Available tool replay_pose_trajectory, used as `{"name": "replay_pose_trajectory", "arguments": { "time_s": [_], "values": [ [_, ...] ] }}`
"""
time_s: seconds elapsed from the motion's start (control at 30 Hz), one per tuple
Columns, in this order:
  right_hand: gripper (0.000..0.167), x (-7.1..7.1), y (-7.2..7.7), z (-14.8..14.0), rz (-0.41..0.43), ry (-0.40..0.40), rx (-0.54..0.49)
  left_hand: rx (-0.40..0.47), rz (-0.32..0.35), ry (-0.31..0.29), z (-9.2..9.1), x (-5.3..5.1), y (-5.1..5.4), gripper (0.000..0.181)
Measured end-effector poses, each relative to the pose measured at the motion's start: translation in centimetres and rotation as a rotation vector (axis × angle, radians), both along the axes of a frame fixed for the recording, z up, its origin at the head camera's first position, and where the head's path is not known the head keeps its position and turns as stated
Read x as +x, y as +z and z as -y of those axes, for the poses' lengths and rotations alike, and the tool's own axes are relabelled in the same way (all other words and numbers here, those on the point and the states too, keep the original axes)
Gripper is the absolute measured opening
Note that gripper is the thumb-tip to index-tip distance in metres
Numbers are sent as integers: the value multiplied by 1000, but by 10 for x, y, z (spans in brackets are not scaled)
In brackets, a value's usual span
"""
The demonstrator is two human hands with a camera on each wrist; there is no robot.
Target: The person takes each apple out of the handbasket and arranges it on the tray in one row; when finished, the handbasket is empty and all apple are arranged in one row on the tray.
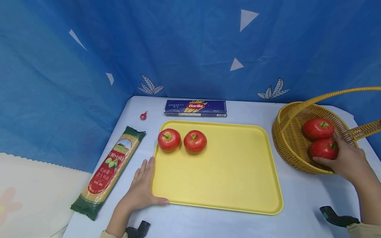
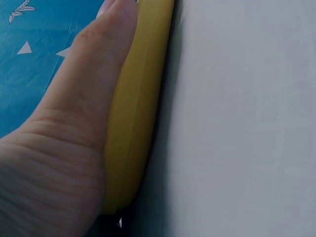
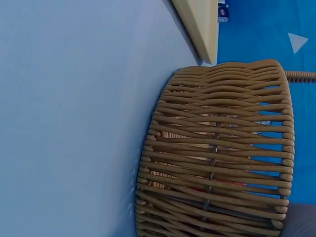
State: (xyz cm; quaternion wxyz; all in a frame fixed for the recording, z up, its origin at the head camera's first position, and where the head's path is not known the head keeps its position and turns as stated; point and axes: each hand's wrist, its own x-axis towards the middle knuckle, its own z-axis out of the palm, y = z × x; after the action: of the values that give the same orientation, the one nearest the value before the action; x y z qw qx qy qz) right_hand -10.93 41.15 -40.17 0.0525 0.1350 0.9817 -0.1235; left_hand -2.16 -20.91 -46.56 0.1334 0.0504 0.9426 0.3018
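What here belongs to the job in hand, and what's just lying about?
Likely the job:
round red apple in the right hand
red apple beside it
tan woven basket
rectangular yellow tray at the left hand
two red apples on it

Apparently lying about:
dark blue cardboard spaghetti box
long green-ended pasta packet
small red lollipop

white table (image 1: 238, 225) | tray (image 1: 226, 172) | basket (image 1: 282, 148) | spaghetti box (image 1: 195, 108) | pasta packet (image 1: 107, 170) | lollipop (image 1: 143, 116)
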Motion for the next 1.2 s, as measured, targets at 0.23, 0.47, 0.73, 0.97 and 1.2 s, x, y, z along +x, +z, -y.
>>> {"name": "replay_pose_trajectory", "arguments": {
  "time_s": [0.23,0.47,0.73,0.97,1.2],
  "values": [
    [111,-1,1,1,-7,20,-57,5,1,1,0,1,1,155],
    [113,0,-1,2,-13,35,-81,2,1,0,0,1,1,155],
    [112,7,3,10,-99,28,-97,3,5,5,-1,1,0,155],
    [102,24,21,41,-275,0,-164,-4,9,6,0,0,-1,156],
    [103,40,41,86,-445,149,-220,-3,2,3,0,0,-1,156]
  ]
}}
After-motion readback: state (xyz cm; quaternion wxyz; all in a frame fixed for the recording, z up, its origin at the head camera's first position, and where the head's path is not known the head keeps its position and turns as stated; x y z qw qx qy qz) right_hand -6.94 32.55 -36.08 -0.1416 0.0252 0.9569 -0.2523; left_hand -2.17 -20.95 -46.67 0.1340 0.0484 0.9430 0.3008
